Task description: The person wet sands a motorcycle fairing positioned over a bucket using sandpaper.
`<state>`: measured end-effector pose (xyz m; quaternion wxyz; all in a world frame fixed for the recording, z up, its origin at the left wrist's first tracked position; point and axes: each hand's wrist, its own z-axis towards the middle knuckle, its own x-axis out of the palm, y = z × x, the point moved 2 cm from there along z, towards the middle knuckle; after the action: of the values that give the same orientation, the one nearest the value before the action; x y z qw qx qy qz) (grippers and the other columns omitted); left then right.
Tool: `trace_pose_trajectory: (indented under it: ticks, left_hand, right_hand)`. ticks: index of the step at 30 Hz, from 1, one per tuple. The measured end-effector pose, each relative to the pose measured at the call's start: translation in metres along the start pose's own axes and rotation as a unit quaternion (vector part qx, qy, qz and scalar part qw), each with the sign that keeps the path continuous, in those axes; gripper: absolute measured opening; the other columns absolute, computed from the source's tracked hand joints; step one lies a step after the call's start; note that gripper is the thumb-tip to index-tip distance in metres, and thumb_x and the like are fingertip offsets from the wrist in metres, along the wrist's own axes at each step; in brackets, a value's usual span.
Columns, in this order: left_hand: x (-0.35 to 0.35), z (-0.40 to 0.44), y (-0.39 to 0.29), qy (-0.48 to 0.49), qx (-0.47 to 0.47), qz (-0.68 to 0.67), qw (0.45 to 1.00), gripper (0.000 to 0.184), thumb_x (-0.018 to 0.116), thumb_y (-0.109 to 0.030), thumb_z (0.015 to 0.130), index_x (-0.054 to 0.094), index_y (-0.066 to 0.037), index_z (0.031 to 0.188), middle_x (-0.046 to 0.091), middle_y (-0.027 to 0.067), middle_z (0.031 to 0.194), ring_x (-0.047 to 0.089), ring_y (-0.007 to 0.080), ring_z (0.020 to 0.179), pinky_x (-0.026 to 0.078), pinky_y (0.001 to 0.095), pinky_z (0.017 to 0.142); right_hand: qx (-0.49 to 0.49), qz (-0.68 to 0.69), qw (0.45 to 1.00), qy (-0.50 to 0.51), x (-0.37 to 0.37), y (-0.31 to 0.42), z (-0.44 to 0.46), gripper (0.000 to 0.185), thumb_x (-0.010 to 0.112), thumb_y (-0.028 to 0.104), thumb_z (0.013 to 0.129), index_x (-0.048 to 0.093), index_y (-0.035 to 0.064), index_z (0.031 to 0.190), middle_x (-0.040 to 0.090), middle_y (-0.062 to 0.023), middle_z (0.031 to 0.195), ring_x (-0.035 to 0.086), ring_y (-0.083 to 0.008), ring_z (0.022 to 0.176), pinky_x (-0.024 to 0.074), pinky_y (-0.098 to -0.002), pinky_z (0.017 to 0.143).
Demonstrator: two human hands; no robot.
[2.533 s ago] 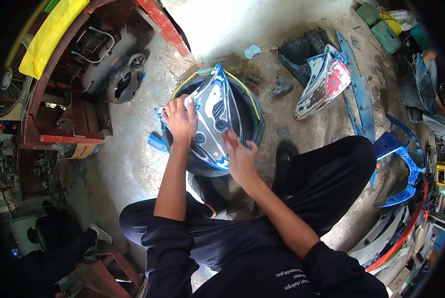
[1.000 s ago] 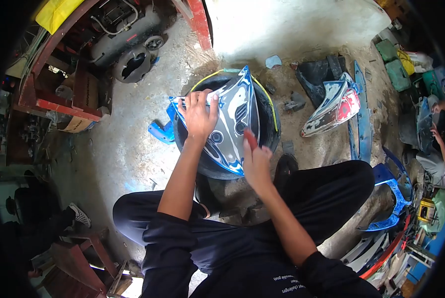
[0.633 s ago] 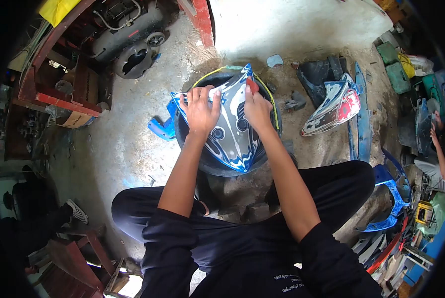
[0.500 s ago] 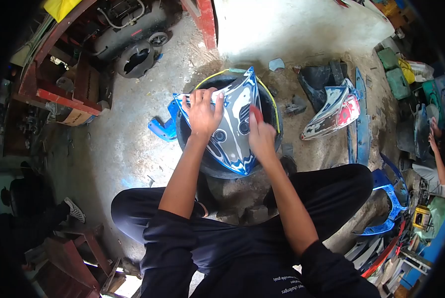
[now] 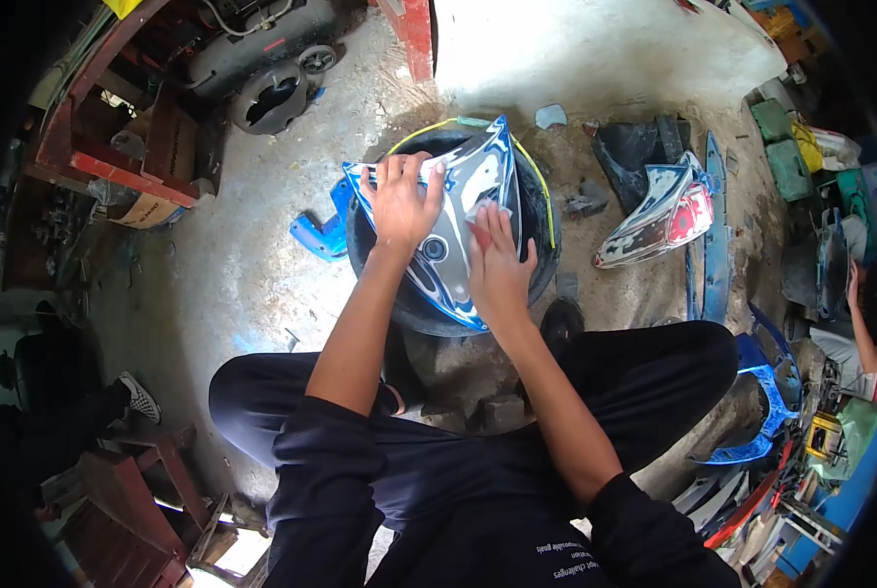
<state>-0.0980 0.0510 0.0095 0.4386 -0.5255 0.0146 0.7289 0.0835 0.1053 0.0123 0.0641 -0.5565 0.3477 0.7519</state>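
Note:
A pointed motorcycle fairing panel (image 5: pixel 453 252), grey and white with blue edges, rests across a round black tub (image 5: pixel 539 211). My left hand (image 5: pixel 400 204) lies spread on the panel's upper left part, with nothing in it. On the panel's right side my right hand (image 5: pixel 499 265) presses a small reddish sheet (image 5: pixel 481 232) flat against the surface, fingers over it. One round hole of the panel shows between my hands; the other is covered by my right hand. A yellow-green strip (image 5: pixel 540 183) runs along the tub's rim.
A blue plastic piece (image 5: pixel 318 236) lies left of the tub. On the right are a white, red and blue panel (image 5: pixel 659 220), a long blue strip (image 5: pixel 715 235) and a blue frame (image 5: pixel 778 402). Another person's arm (image 5: pixel 862 323) shows at far right, a red bench (image 5: pixel 130 510) at lower left.
My right hand has moved up and down over the panel's right side with the reddish sheet and now lies flatter. My left hand stays on the upper left. The view has shifted.

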Motion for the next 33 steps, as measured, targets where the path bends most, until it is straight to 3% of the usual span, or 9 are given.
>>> trace_pose_trajectory:
  ticks: [3, 8, 12, 14, 18, 20, 26, 29, 33]
  left_hand:
    - [0.0, 0.0, 0.0, -0.005, -0.003, -0.001, 1.0, 0.038, 0.056, -0.045, 0.101, 0.069, -0.016, 0.121, 0.065, 0.0102, 0.118, 0.056, 0.031, 0.125, 0.024, 0.062, 0.116]
    - [-0.002, -0.001, 0.0, -0.015, -0.002, -0.022, 1.0, 0.038, 0.058, -0.046, 0.099, 0.071, -0.015, 0.117, 0.066, 0.0107, 0.116, 0.057, 0.0312, 0.124, 0.025, 0.0648, 0.115]
    - [-0.001, -0.001, 0.001, -0.012, -0.006, -0.022, 1.0, 0.039, 0.058, -0.046, 0.098, 0.071, -0.015, 0.117, 0.065, 0.0103, 0.117, 0.056, 0.0312, 0.125, 0.024, 0.0652, 0.116]
    - [-0.002, -0.001, 0.0, -0.006, -0.013, -0.024, 1.0, 0.039, 0.057, -0.047, 0.099, 0.071, -0.015, 0.118, 0.065, 0.0104, 0.119, 0.055, 0.0309, 0.126, 0.023, 0.0653, 0.116]
    - [-0.005, -0.001, -0.001, 0.002, -0.014, -0.01, 1.0, 0.039, 0.055, -0.047, 0.101, 0.069, -0.015, 0.12, 0.065, 0.0109, 0.122, 0.054, 0.0309, 0.128, 0.024, 0.0646, 0.117]
    - [-0.003, -0.001, 0.0, 0.009, -0.017, -0.015, 1.0, 0.04, 0.055, -0.047, 0.101, 0.07, -0.015, 0.12, 0.064, 0.011, 0.122, 0.054, 0.031, 0.129, 0.024, 0.0644, 0.117]
    - [-0.003, -0.001, 0.0, -0.009, -0.014, -0.028, 0.999, 0.042, 0.055, -0.048, 0.1, 0.071, -0.014, 0.119, 0.065, 0.0094, 0.119, 0.055, 0.0293, 0.126, 0.022, 0.0654, 0.117]
    - [-0.001, -0.002, 0.001, -0.008, -0.014, -0.029, 0.999, 0.043, 0.055, -0.048, 0.1, 0.071, -0.014, 0.12, 0.065, 0.0094, 0.119, 0.055, 0.0296, 0.126, 0.022, 0.0653, 0.117]
    - [-0.001, -0.002, 0.001, -0.013, -0.01, -0.029, 0.999, 0.043, 0.056, -0.049, 0.1, 0.072, -0.014, 0.119, 0.065, 0.0099, 0.119, 0.055, 0.0302, 0.126, 0.022, 0.065, 0.117]
  right_hand:
    - [-0.013, 0.007, 1.0, -0.007, -0.002, 0.003, -0.007, 0.051, 0.046, 0.026, 0.107, 0.043, 0.0125, 0.156, 0.038, -0.0078, 0.165, 0.033, -0.0236, 0.153, 0.0218, -0.0629, 0.118]
    - [-0.056, -0.049, 0.992, 0.098, -0.013, 0.002, -0.108, 0.052, 0.045, 0.026, 0.107, 0.042, 0.0133, 0.158, 0.037, -0.0064, 0.166, 0.033, -0.0223, 0.154, 0.0171, -0.0631, 0.119]
    - [-0.066, -0.095, 0.988, 0.107, -0.01, 0.002, -0.096, 0.053, 0.044, 0.027, 0.107, 0.041, 0.014, 0.158, 0.033, -0.0043, 0.168, 0.029, -0.0204, 0.155, 0.0141, -0.0626, 0.12]
    - [-0.063, -0.122, 0.99, 0.031, -0.011, 0.008, -0.059, 0.053, 0.048, 0.027, 0.106, 0.043, 0.0138, 0.157, 0.037, -0.0069, 0.165, 0.033, -0.0221, 0.153, 0.0153, -0.0605, 0.121]
    - [-0.08, -0.079, 0.994, 0.009, -0.013, 0.004, -0.028, 0.053, 0.055, 0.027, 0.102, 0.048, 0.0141, 0.153, 0.046, -0.01, 0.155, 0.043, -0.0242, 0.143, 0.0215, -0.0576, 0.118]
    - [-0.123, -0.041, 0.992, 0.0, -0.015, -0.006, -0.039, 0.049, 0.063, 0.025, 0.097, 0.059, 0.0104, 0.144, 0.054, -0.0088, 0.142, 0.05, -0.0274, 0.13, 0.0291, -0.054, 0.111]
    - [-0.252, -0.057, 0.965, 0.036, -0.021, -0.018, -0.098, 0.043, 0.071, 0.027, 0.091, 0.069, 0.0087, 0.131, 0.053, -0.0071, 0.139, 0.047, -0.0298, 0.129, 0.0294, -0.0516, 0.109]
    - [-0.184, -0.07, 0.98, 0.022, -0.022, -0.011, -0.076, 0.039, 0.071, 0.028, 0.091, 0.072, 0.0157, 0.128, 0.053, -0.0059, 0.14, 0.045, -0.0292, 0.131, 0.0296, -0.0514, 0.108]
    - [-0.248, -0.091, 0.964, 0.012, -0.025, -0.01, -0.087, 0.04, 0.068, 0.03, 0.093, 0.071, 0.0173, 0.131, 0.053, -0.0001, 0.143, 0.044, -0.0272, 0.133, 0.0289, -0.0513, 0.108]
